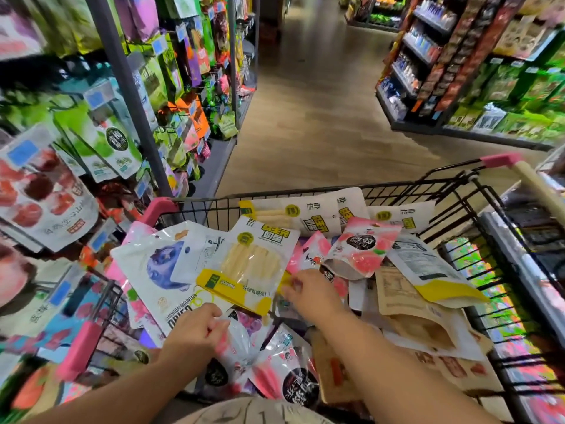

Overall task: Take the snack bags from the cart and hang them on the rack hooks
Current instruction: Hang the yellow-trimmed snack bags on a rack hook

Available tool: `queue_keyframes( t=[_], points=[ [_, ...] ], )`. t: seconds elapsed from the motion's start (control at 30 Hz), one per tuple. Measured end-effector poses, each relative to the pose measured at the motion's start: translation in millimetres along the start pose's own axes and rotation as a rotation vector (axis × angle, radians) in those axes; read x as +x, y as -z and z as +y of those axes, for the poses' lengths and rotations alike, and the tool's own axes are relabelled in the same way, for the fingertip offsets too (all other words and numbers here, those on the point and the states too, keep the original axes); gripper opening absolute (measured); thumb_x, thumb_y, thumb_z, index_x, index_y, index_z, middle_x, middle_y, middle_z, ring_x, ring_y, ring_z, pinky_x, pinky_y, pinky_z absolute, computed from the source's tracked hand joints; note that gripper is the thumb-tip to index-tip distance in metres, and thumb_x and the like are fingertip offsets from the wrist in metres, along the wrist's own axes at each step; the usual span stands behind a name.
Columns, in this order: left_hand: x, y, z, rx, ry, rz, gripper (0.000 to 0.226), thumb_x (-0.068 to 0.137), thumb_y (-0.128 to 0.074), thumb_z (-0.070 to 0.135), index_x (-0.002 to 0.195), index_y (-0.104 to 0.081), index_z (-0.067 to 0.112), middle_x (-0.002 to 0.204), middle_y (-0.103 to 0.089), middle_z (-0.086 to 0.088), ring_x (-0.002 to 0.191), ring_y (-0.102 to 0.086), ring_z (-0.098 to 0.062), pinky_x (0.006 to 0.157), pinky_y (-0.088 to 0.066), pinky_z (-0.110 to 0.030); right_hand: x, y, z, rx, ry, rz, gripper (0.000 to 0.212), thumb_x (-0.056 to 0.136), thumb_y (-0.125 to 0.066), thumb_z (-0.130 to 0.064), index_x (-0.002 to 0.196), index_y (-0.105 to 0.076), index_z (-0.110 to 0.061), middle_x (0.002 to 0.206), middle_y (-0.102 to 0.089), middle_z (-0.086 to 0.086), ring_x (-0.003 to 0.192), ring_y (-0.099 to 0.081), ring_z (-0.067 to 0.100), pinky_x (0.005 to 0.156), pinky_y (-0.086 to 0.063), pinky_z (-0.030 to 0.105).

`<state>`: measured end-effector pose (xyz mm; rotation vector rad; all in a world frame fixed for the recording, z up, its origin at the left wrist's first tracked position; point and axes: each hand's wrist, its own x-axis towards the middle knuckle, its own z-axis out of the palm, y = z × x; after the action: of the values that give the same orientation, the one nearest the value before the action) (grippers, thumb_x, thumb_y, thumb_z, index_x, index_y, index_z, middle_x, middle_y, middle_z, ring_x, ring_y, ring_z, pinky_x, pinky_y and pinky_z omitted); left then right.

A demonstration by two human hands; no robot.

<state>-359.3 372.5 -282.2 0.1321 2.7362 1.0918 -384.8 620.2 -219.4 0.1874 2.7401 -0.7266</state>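
Your left hand [194, 332] pinches a pink bag [244, 339] in the cart [397, 191]. Your right hand [312, 293] curls at the yellow bag [247, 264] edge, grip unclear. The blueberry bag [153, 270] reads "DRIED".

The cart [159, 211] stands directly in front of the person, in the aisle [305, 102] that runs away ahead. Snack bags [422, 264] lie in the cart in a loose pile, overlapping each other. A bag of sticks [253, 261] lies on top near the middle, partly over a bag of dried fruit [159, 270] on its left. A small pouch [363, 249] lies to its right, further back. The left hand [192, 332] is at the near left of the pile and holds a near bag [238, 335]. The right hand [312, 292] is just right of the bag of sticks. The rack [122, 71] with hanging bags [104, 142] stands just left of the cart. Shelves [489, 87] stand on the right, across the aisle.
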Motion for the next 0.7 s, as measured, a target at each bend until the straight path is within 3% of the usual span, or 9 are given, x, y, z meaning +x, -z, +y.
queue_keyframes(
  t=[0.1,0.17,0.2,0.33,0.47,0.57,0.63,0.7],
  points=[
    [0.2,1.1,6.7,-0.035,0.074,-0.004,0.023,0.077,-0.046,0.048,0.084,-0.056,0.029,0.071,-0.057,0.006,0.078,-0.050,-0.009,0.069,-0.036,-0.030,16.3,-29.4,-18.8,0.425,-0.226,-0.122,0.060,0.080,-0.065,-0.056,0.118,-0.056,-0.011,0.109,-0.062,0.007,0.101,-0.061,0.029,0.089,-0.051,0.039],
    [-1.5,1.6,8.9,-0.056,0.109,-0.011,0.022,0.077,-0.046,0.047,0.086,-0.055,0.030,0.072,-0.056,0.006,0.080,-0.048,-0.004,0.071,-0.036,-0.028,25.6,-40.5,-24.6,0.682,-0.387,-0.047,0.085,0.058,-0.067,-0.063,0.124,-0.048,-0.014,0.113,-0.061,0.007,0.100,-0.063,0.030,0.089,-0.055,0.048],
    [-2.1,1.5,8.3,-0.064,0.119,-0.009,0.018,0.079,-0.048,0.045,0.086,-0.055,0.030,0.073,-0.056,0.005,0.080,-0.047,-0.003,0.071,-0.036,-0.027,28.2,-43.2,-27.9,0.770,-0.447,-0.007,0.086,0.055,-0.070,-0.061,0.123,-0.045,-0.014,0.114,-0.060,0.007,0.101,-0.062,0.030,0.088,-0.055,0.049],
    [-5.5,4.2,9.7,-0.102,0.157,-0.016,0.009,0.085,-0.054,0.040,0.083,-0.053,0.031,0.074,-0.056,0.006,0.082,-0.046,-0.003,0.075,-0.037,-0.030,38.4,-53.5,-30.2,1.022,-0.479,0.050,0.029,0.076,-0.081,-0.024,0.092,-0.061,-0.013,0.104,-0.070,0.012,0.094,-0.068,0.031,0.088,-0.056,0.051],
    [-7.7,9.4,12.0,-0.215,0.198,-0.035,0.017,0.072,-0.048,0.049,0.079,-0.053,0.034,0.074,-0.056,0.005,0.082,-0.050,-0.016,0.077,-0.040,-0.036,35.3,-53.5,-36.2,1.157,-0.462,-0.013,0.006,0.091,-0.066,-0.013,0.092,-0.060,-0.010,0.105,-0.069,0.018,0.091,-0.066,0.030,0.088,-0.055,0.052],
    [-10.3,16.4,19.6,-0.380,0.266,0.010,0.022,0.075,-0.053,0.050,0.082,-0.055,0.030,0.075,-0.054,0.004,0.075,-0.052,-0.018,0.073,-0.041,-0.033,28.8,-43.8,-39.6,1.142,-0.380,0.015,0.019,0.097,-0.055,-0.013,0.110,-0.054,0.001,0.111,-0.065,0.025,0.095,-0.066,0.038,0.083,-0.054,0.053],
    [-8.5,21.1,24.7,-0.471,0.317,0.034,0.030,0.082,-0.057,0.049,0.094,-0.055,0.022,0.081,-0.054,0.001,0.076,-0.053,-0.017,0.070,-0.041,-0.026,21.0,-35.4,-39.9,1.215,-0.307,0.000,0.018,0.101,-0.048,-0.011,0.117,-0.054,-0.008,0.107,-0.067,0.015,0.093,-0.066,0.032,0.076,-0.057,0.046],
    [-2.6,23.9,28.7,-0.594,0.389,0.084,0.047,0.083,-0.061,0.051,0.111,-0.049,0.015,0.092,-0.056,-0.002,0.084,-0.058,-0.019,0.078,-0.046,-0.030,13.9,-27.7,-36.8,1.230,-0.263,-0.016,0.018,0.102,-0.047,-0.014,0.118,-0.055,-0.016,0.106,-0.068,0.010,0.093,-0.067,0.029,0.075,-0.058,0.048]
  ],
)
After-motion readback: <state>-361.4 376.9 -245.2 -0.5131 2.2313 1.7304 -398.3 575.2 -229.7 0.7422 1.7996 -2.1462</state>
